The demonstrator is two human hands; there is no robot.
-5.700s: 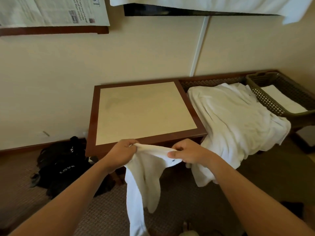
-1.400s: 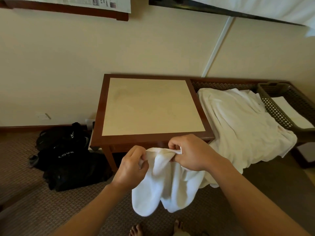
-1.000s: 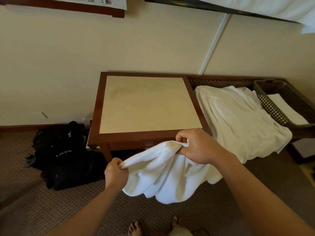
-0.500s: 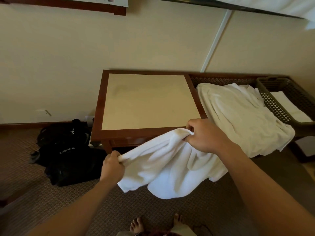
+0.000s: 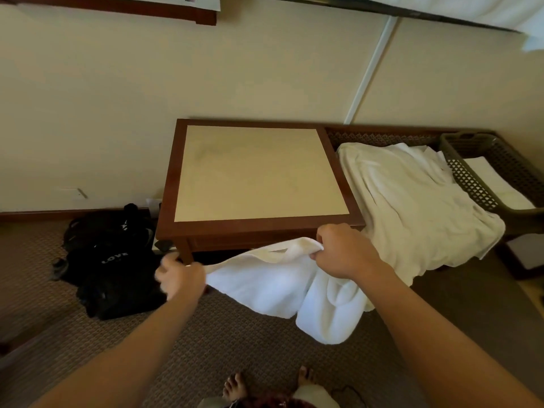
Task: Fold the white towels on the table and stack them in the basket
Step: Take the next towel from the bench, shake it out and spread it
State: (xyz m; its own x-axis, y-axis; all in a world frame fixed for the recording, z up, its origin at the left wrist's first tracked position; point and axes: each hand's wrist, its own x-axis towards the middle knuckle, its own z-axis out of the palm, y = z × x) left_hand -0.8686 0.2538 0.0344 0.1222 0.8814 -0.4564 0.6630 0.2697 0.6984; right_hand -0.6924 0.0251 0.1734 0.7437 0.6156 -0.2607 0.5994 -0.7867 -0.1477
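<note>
A white towel hangs in the air in front of the wooden table, stretched along its top edge between my hands. My left hand, blurred, grips the towel's left end near the table's front left leg. My right hand grips the bunched right end at the table's front right corner. The rest of the towel sags below. A pile of white towels lies on the low bench to the right. A brown lattice basket at far right holds a folded white towel.
The table's beige top stands against the wall. A black bag lies on the carpet left of the table. My bare feet show at the bottom edge. A white cloth hangs along the top right.
My hands have drawn apart: the left moved out leftward, the right stayed near the table's right corner, so the bunched towel is now stretched wide along its top edge.
</note>
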